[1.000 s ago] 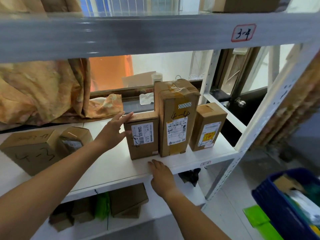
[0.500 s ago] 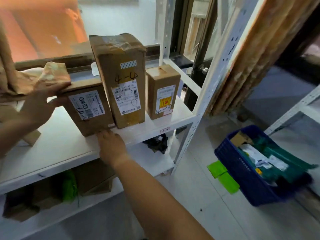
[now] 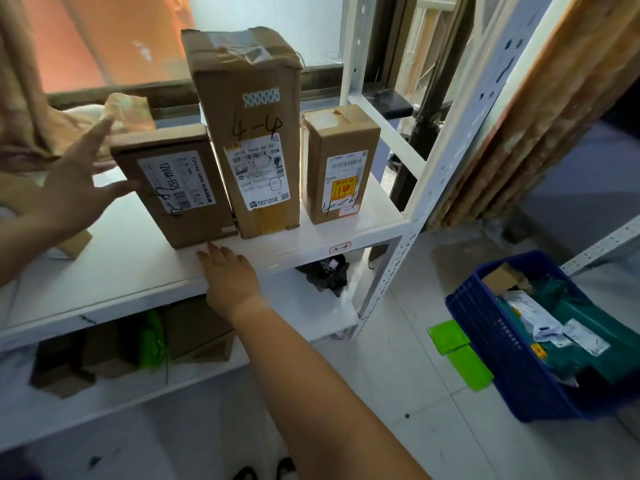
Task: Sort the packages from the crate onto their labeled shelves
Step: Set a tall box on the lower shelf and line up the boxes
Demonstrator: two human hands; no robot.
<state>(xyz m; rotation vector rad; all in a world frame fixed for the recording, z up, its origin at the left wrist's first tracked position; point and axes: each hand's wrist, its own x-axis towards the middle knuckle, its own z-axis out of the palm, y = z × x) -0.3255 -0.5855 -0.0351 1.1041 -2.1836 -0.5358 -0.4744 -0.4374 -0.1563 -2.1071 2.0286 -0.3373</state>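
floor [image 3: 398,393]: pale tiles | window [image 3: 263,12]: bright daylight | curtain [image 3: 554,109]: tan, hanging right

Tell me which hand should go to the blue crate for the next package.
Right. The right hand lies open on the shelf edge, nearer the blue crate on the floor; the left hand is beside the leftmost upright box, farther off.

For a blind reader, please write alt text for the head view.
Three brown cardboard boxes stand in a row on a white shelf. A person's open left hand is beside the leftmost box; the right hand rests on the shelf. A blue plastic crate of parcels sits on the floor.
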